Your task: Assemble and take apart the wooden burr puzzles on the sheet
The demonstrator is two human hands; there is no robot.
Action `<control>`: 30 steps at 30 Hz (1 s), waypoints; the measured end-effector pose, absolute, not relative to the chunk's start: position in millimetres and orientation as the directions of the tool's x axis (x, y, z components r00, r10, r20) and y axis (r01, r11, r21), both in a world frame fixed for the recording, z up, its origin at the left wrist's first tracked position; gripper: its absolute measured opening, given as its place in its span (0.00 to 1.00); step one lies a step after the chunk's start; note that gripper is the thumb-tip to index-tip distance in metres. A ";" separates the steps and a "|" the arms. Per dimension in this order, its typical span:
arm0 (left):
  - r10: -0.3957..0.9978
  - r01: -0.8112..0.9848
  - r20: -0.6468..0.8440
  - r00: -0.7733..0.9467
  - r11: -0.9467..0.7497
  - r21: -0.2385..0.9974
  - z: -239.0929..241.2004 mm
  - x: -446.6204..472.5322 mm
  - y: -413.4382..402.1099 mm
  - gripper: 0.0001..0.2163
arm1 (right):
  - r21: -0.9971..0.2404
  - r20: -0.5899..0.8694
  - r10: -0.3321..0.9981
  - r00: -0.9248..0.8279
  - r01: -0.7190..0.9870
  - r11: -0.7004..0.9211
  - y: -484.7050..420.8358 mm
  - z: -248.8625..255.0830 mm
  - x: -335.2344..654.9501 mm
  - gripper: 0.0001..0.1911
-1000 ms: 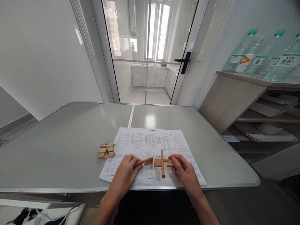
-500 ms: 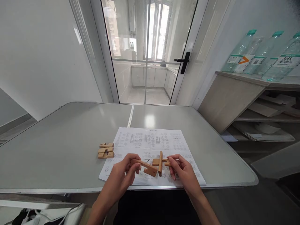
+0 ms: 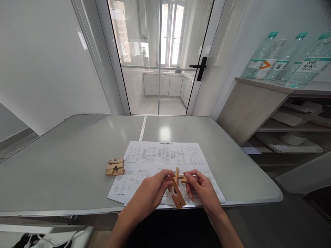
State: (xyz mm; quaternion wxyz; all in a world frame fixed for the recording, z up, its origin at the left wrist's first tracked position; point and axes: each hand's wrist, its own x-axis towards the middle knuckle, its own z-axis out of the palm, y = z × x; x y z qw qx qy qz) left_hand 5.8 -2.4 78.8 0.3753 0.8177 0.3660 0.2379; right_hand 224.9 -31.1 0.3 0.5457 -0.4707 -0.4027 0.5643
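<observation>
My left hand [image 3: 155, 187] is closed on a notched wooden puzzle piece [image 3: 179, 200], which slants down toward the table's front edge. Two crossed wooden puzzle pieces [image 3: 182, 178], one passing through the other, are pinched in my right hand [image 3: 200, 186]. The left piece overlaps the crossed pair in view; whether they touch I cannot tell. Beneath both hands lies a printed instruction sheet [image 3: 165, 155] with rows of small diagrams. Several more notched wooden pieces [image 3: 115, 167] lie side by side at the sheet's left edge.
The grey table [image 3: 77, 155] has a metal-trimmed front edge close to my body. On the right stands a wooden shelf unit [image 3: 261, 100] with several plastic bottles [image 3: 280, 62] on top. A glass door [image 3: 170, 86] with a black handle [image 3: 201, 69] is beyond the table.
My left hand has moved right, up against the crossed pieces, and its piece has turned to point more steeply downward. My right hand stays nearly in place.
</observation>
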 end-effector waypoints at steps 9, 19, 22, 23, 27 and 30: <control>0.686 0.419 0.261 0.679 -0.654 0.630 67.5 13.4 2.5 0.12 | -0.960 -0.108 0.994 0.027 -0.263 -0.097 -32.1 4.3 226.4 0.25; 0.527 0.390 0.460 0.714 -0.846 0.364 59.4 19.2 2.0 0.12 | -0.939 -0.158 0.987 0.014 -0.312 -0.146 -32.2 1.6 233.7 0.24; 0.472 0.367 0.518 0.713 -0.881 0.299 59.3 20.5 1.8 0.11 | -0.935 -0.168 0.986 0.018 -0.320 -0.153 -32.0 1.9 233.7 0.25; 0.454 0.359 0.535 0.712 -0.891 0.278 59.0 20.6 1.9 0.11 | -0.934 -0.169 0.985 0.017 -0.322 -0.155 -31.9 1.7 233.7 0.25; 0.398 0.339 0.580 0.710 -0.916 0.213 57.3 20.5 1.8 0.13 | -0.931 -0.181 0.983 0.012 -0.326 -0.167 -31.3 -0.5 234.3 0.26; 0.398 0.341 0.587 0.705 -0.916 0.210 58.3 21.5 1.1 0.11 | -0.928 -0.185 0.983 0.006 -0.330 -0.173 -31.2 -2.0 235.3 0.26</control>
